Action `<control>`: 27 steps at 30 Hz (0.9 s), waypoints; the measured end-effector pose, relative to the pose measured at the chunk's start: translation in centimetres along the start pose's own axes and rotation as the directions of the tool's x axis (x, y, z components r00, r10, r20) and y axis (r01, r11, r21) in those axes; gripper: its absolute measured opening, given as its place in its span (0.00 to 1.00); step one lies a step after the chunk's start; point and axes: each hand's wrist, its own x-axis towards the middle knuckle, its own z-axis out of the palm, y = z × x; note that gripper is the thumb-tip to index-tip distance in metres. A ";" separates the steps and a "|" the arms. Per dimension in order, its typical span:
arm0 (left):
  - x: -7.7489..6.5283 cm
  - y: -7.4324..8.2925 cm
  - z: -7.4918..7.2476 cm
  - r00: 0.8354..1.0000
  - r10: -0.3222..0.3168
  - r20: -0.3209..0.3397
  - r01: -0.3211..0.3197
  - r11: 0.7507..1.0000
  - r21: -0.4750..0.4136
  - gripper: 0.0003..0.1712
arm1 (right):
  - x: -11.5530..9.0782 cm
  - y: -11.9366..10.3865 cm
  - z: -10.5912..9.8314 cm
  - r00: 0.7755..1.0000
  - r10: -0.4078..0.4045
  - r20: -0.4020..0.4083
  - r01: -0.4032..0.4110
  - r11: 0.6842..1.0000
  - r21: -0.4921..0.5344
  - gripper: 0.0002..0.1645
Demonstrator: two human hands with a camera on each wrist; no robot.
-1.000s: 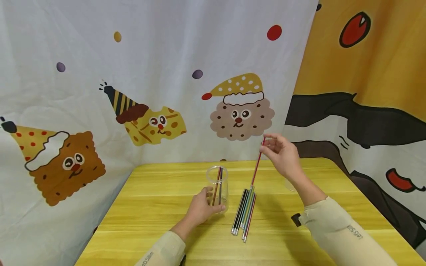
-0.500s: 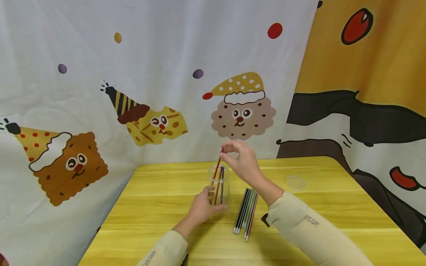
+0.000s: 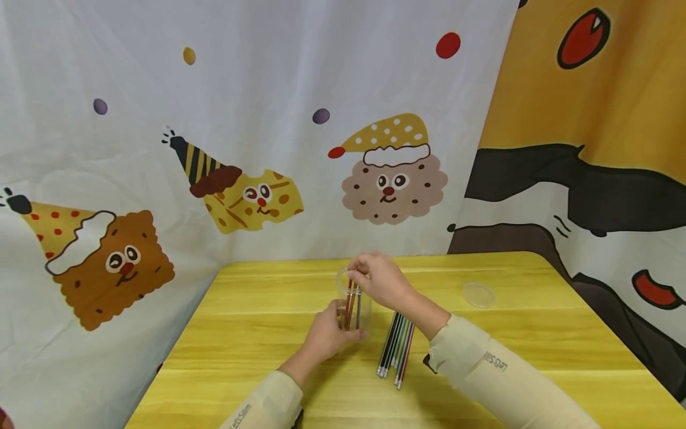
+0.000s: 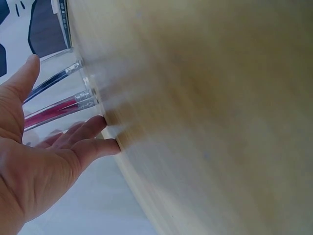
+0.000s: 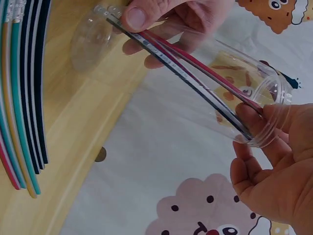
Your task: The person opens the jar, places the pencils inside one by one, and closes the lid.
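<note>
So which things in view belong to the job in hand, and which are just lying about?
In the job:
clear jar
pencils inside the jar
loose pencils on the table, probably to go in too

Just about:
clear round disc, perhaps the jar's lid
cartoon-printed cloth behind

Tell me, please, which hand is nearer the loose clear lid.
The right hand, at the jar's mouth, left of the lid; the left hand, farther left, holds the jar.
</note>
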 end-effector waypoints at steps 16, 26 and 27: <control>-0.1 0.5 0.3 0.999 -0.036 -0.006 0.036 0.999 -0.019 0.55 | -2.7 3.8 -6.2 0.982 0.128 -0.135 -0.120 0.990 0.069 0.17; 0.1 1.1 0.4 0.999 -0.039 -0.036 0.036 0.995 -0.096 0.60 | -7.8 11.9 -4.3 0.893 0.429 0.137 -0.407 0.899 -0.161 0.30; 0.2 1.1 0.4 0.999 -0.036 -0.035 0.032 0.994 -0.101 0.58 | -8.2 12.3 -3.8 0.874 0.460 0.153 -0.430 0.881 -0.197 0.34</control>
